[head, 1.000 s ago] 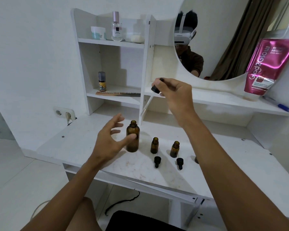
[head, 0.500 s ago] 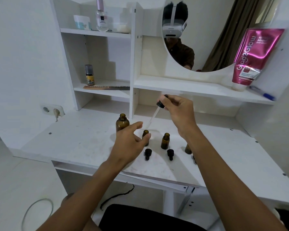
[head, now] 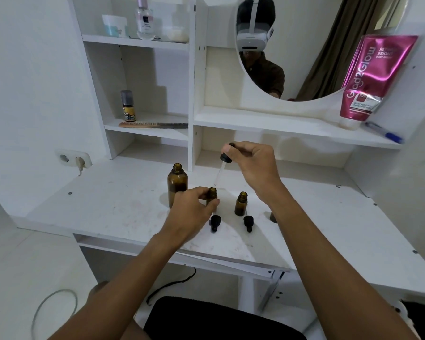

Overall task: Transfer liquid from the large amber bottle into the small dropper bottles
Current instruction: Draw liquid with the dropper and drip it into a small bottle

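white desk (head: 113, 212) – shelves (head: 147, 42), round mirror (head: 312, 57)

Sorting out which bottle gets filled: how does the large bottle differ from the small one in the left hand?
The large bottle is taller and wider than the small bottle. No hand holds the large bottle; the left hand grips the small bottle. The dropper in the right hand hangs over the small bottle, not the large bottle. Both are amber, uncapped and upright on the desk.
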